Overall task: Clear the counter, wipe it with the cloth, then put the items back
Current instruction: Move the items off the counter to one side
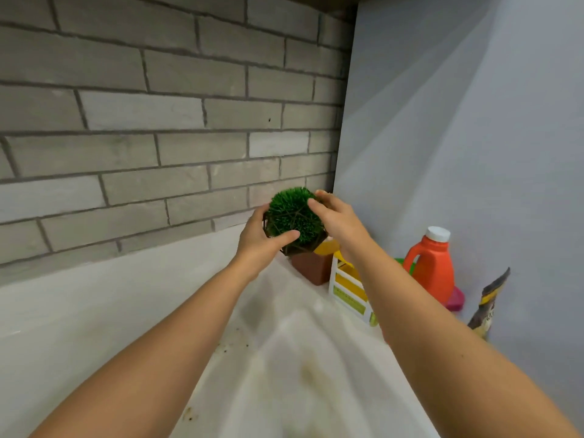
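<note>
Stains (308, 371) marked the white worktop (126, 311) nearer than the artificial grass ball (292, 213). The left hand (256, 241) and right hand (338, 219) gripped that ball, fingers curled round it. A brown box (311, 268) sat just under it, an orange detergent jug (433, 267) to its right, a brick wall (158, 121) behind.

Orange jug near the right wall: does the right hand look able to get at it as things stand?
Probably not yet: the right hand holds the green plant together with the left hand. Once freed, likely yes; the orange jug stands uncovered beside that forearm.
</note>
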{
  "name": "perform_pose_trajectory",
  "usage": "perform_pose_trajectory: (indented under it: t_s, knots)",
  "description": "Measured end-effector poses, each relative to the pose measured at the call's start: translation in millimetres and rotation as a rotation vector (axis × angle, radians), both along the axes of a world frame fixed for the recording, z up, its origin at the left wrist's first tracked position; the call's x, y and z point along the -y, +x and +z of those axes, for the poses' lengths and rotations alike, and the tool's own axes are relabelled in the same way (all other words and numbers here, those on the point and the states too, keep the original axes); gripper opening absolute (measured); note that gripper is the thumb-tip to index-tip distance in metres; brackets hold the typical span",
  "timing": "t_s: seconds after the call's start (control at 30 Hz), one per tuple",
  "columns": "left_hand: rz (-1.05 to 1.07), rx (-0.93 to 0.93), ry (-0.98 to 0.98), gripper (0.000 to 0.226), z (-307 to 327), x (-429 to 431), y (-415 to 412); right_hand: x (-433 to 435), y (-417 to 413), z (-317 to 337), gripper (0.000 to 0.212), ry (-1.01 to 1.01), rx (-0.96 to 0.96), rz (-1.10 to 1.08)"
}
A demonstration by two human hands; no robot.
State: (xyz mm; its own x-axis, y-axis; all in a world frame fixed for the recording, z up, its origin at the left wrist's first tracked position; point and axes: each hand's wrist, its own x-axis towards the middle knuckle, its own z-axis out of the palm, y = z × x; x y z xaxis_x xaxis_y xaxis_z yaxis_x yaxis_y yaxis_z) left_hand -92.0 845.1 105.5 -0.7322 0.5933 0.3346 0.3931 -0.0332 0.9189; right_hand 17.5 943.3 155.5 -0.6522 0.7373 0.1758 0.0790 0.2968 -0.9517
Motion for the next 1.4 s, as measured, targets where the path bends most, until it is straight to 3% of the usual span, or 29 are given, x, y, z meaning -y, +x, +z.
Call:
perform_pose_trajectory:
  t_s: [0.3,0.53,0.87,1.23,1.4]
  knots:
    - [0.104,-0.135,0.003,0.079,-24,-97,-7,-61,-18,-47,0.052,-0.111,-0.179,-0.066]
    - [0.118,-0.162,-0.008,0.079,-50,-142,-17,-91,-31,-68,0.053,-0.036,-0.159,-0.088]
    - [0.13,-0.192,-0.022,0.093,-72,-166,-20,-109,-34,-78,0.058,-0.139,-0.105,-0.115]
    - [0.085,-0.202,-0.079,0.108,-77,-159,-29,-107,-34,-66,0.055,-0.05,-0.1,-0.136]
    - [0.199,-0.199,-0.085,0.07,-63,-140,-24,-92,-33,-59,0.049,0.083,-0.133,-0.226]
